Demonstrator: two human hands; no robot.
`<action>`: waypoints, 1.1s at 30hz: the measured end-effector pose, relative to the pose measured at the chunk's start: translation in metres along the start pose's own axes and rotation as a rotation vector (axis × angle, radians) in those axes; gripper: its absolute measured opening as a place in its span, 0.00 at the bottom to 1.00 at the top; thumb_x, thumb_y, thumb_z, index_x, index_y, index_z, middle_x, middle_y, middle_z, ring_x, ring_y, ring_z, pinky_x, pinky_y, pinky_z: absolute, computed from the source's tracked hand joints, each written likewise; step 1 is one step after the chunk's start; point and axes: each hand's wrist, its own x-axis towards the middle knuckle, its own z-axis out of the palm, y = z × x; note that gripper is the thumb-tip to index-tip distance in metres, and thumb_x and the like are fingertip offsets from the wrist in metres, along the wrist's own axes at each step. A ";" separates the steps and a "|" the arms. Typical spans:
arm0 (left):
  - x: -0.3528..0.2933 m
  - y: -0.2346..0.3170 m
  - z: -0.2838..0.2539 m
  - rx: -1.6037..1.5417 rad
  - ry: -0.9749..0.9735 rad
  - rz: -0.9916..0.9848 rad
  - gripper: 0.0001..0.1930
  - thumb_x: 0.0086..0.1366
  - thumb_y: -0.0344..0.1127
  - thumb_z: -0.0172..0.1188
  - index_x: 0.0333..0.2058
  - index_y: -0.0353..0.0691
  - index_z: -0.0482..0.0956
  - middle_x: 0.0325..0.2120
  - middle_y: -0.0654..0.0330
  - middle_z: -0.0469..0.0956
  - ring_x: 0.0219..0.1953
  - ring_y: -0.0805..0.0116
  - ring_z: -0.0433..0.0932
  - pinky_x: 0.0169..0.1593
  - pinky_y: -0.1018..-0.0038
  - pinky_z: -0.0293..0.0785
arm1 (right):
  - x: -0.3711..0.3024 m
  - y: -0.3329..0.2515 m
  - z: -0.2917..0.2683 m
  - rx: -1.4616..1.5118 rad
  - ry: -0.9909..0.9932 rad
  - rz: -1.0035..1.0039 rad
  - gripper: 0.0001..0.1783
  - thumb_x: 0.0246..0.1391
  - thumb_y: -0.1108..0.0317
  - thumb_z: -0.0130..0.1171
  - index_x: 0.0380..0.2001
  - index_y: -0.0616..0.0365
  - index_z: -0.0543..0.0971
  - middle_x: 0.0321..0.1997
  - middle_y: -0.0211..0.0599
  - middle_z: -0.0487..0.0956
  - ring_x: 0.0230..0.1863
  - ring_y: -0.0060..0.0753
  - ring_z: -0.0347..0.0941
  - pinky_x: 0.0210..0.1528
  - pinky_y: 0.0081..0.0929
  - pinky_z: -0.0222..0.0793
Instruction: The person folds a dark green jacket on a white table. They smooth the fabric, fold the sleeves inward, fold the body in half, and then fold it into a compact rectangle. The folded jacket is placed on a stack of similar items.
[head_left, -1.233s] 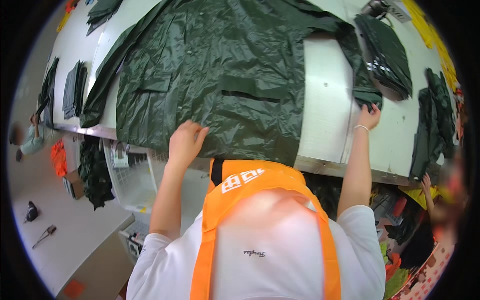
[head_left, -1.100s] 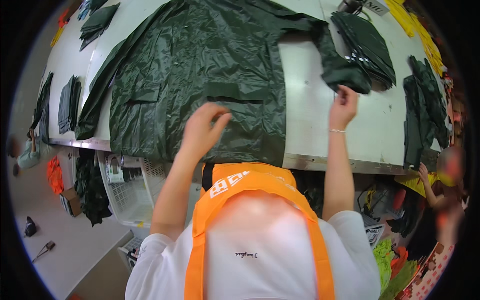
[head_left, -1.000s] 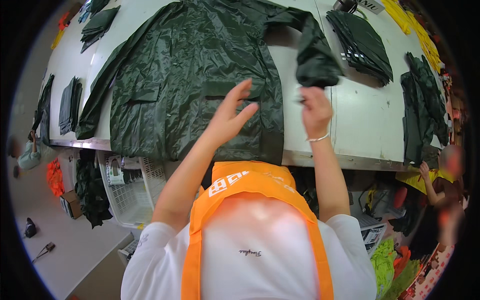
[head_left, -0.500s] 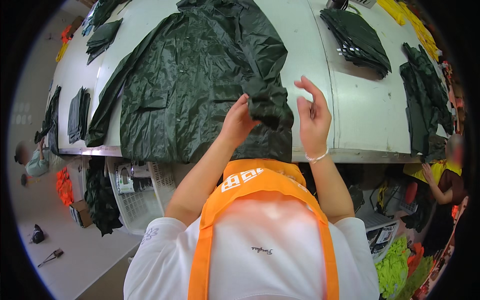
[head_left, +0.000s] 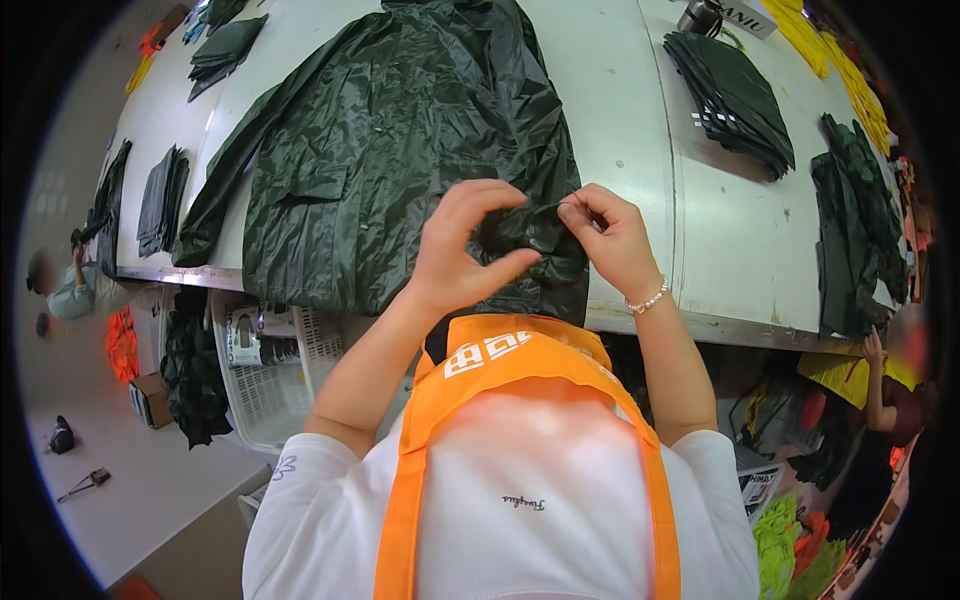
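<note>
A dark green, shiny rain jacket (head_left: 370, 150) lies spread on the white table before me, pocket flaps showing. Its right-hand sleeve is folded down, and the sleeve's cuff (head_left: 535, 230) lies between my hands. My left hand (head_left: 455, 245) curves around the cuff's left side, thumb and fingers wide apart. At the cuff's right edge, my right hand (head_left: 615, 240) has thumb and forefinger pinched together. What sits in that pinch is too small to tell; something dark shows among the curled fingers.
Folded dark green stacks (head_left: 730, 100) lie on the table (head_left: 625, 165) at right and left. A dark flask (head_left: 700, 16) stands at the back. Below the front edge is a white basket (head_left: 255, 385). One co-worker (head_left: 885, 385) is at far right, another (head_left: 70, 290) at far left.
My left hand has let go of the bunched sleeve end and spread its fingers. The sleeve end is lower and flatter. My right hand has moved left and down to the cuff, its fingertips closing.
</note>
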 end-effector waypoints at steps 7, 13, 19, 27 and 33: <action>0.002 0.002 0.003 -0.310 -0.047 -0.693 0.08 0.62 0.33 0.59 0.31 0.33 0.79 0.25 0.68 0.78 0.28 0.82 0.72 0.34 0.85 0.66 | -0.005 -0.006 -0.013 0.555 -0.208 0.323 0.10 0.57 0.67 0.58 0.27 0.63 0.76 0.24 0.16 0.69 0.23 0.11 0.57 0.25 0.14 0.56; 0.009 0.003 -0.001 -0.762 -0.074 -0.758 0.09 0.65 0.38 0.55 0.29 0.40 0.74 0.22 0.74 0.71 0.25 0.87 0.66 0.30 0.87 0.61 | -0.010 -0.028 -0.001 0.064 0.038 -0.093 0.08 0.48 0.73 0.64 0.34 0.59 0.80 0.30 0.22 0.75 0.24 0.11 0.63 0.25 0.11 0.59; 0.011 0.002 0.005 -0.704 -0.080 -0.787 0.08 0.65 0.37 0.56 0.29 0.40 0.74 0.22 0.75 0.70 0.24 0.88 0.65 0.29 0.88 0.60 | -0.013 -0.024 0.003 -0.219 0.076 -0.394 0.11 0.42 0.81 0.62 0.32 0.59 0.78 0.33 0.32 0.76 0.24 0.24 0.71 0.26 0.16 0.67; 0.015 0.006 0.020 -0.403 0.033 -0.490 0.08 0.61 0.26 0.55 0.38 0.33 0.79 0.31 0.64 0.80 0.32 0.81 0.76 0.38 0.84 0.71 | -0.015 -0.014 0.008 -0.208 0.028 -0.224 0.12 0.45 0.83 0.54 0.34 0.59 0.69 0.25 0.36 0.75 0.23 0.31 0.73 0.28 0.22 0.70; 0.013 0.016 0.015 -0.141 -0.173 -0.585 0.11 0.51 0.32 0.66 0.33 0.35 0.82 0.25 0.65 0.79 0.30 0.82 0.73 0.35 0.83 0.69 | -0.013 -0.013 0.006 -0.141 0.016 -0.158 0.09 0.51 0.78 0.55 0.36 0.60 0.67 0.21 0.34 0.73 0.22 0.28 0.72 0.29 0.20 0.69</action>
